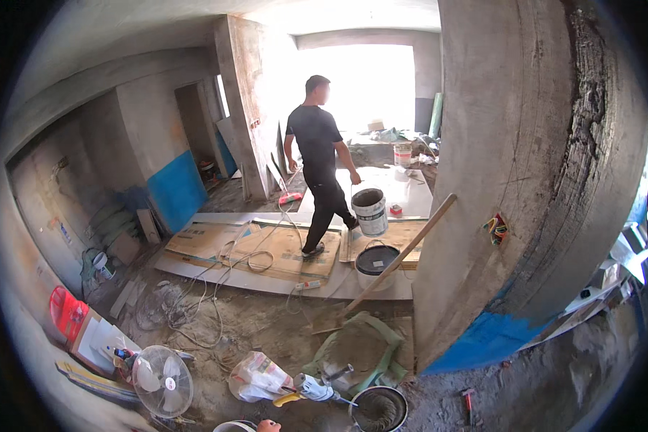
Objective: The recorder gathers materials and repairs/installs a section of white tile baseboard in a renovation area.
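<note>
A small part of what looks to be my left hand point(268, 426) shows at the bottom edge. It is beside the rim of a white bucket point(232, 426), and both are mostly cut off. Whether the hand touches the bucket cannot be told, and its fingers are mostly hidden. No part of my right hand shows. To the right, a bucket of grey wet mix point(379, 412) stands on the floor. A power mixer point(315, 389) with a yellow handle leans at that bucket's left rim. A white and red plastic bag point(258, 376) lies just left of the mixer.
A co-worker point(315, 137) in dark clothes strides over cardboard sheets point(266, 248), one hand near a white bucket point(371, 214). A long wooden handle point(410, 248) slants past a black-lidded bucket point(376, 261). Loose cable point(209, 291), a fan point(163, 381) and a hammer point(469, 405) are around.
</note>
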Tool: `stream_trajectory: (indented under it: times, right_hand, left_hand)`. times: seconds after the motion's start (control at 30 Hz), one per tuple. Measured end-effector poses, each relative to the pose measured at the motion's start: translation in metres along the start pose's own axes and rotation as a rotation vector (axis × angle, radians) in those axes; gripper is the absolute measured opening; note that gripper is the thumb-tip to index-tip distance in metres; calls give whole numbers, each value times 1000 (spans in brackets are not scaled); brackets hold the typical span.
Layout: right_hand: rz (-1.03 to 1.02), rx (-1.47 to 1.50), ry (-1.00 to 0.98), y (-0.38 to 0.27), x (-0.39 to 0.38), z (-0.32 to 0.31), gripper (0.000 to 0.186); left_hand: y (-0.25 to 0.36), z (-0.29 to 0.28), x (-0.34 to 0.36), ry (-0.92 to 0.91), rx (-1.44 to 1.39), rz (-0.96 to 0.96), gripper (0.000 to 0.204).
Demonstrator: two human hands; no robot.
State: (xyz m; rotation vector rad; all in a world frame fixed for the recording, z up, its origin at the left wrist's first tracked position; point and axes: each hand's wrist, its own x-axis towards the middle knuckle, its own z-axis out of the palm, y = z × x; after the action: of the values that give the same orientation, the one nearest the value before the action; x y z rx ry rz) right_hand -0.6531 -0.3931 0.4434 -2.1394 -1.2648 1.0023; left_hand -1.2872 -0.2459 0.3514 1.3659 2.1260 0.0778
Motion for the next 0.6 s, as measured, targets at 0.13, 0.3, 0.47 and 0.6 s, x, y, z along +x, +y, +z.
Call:
stream_trajectory:
  times: [0.13, 0.3, 0.47, 0.6]
  right_hand:
    - [-50, 72, 30, 42, 10, 14, 30]
    - [-118, -118, 142, 86, 16, 35, 29]
    - [-62, -297, 62, 58, 19, 27, 28]
    - [135, -311, -7, 80, 30, 31, 29]
  left_hand:
    - [-8, -3, -3, 3, 111, 89, 24]
    - [-16, 11, 9, 68, 148, 143, 25]
    - [-19, 13, 2, 19, 157, 172, 31]
    - [-9, 14, -12, 82, -32, 50, 30]
